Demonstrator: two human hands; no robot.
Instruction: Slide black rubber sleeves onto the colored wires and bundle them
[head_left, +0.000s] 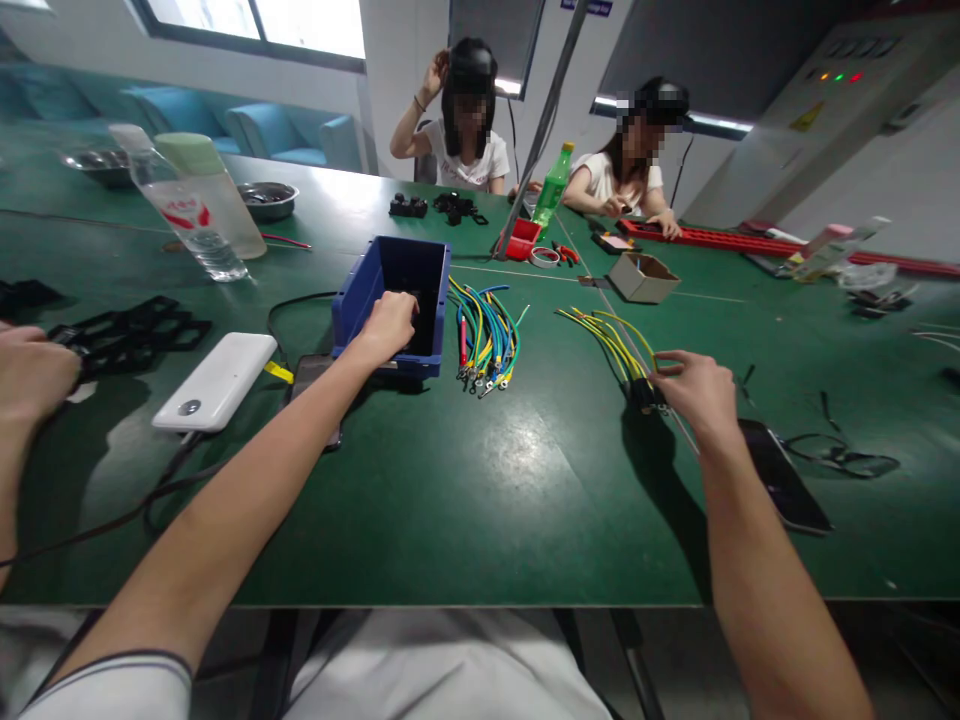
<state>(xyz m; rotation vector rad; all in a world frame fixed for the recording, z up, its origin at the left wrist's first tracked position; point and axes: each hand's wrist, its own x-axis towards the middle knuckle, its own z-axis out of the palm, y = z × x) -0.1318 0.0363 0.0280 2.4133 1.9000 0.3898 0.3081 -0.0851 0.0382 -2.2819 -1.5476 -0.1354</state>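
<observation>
My left hand (388,325) reaches over the near side of a blue plastic bin (349,315), its fingers curled down inside. Dark contents lie in the bin's shadow, and what the fingers grip there, if anything, is hidden. At the right, my right hand (697,390) is closed on a bundle of yellow-green wires (611,345) near its black, terminal-tipped end. The bundle's loose ends fan out to the far left. Between both hands, beside the bin, lies a pile of blue, yellow and green wires (491,335) with ring terminals facing me.
A white power bank (217,385) with cables and a phone (307,385) lie left of the bin. Another phone (784,475) is by my right forearm. Bottles (191,215) stand far left. A neighbour's hand (34,375) is at the left edge; two people sit opposite.
</observation>
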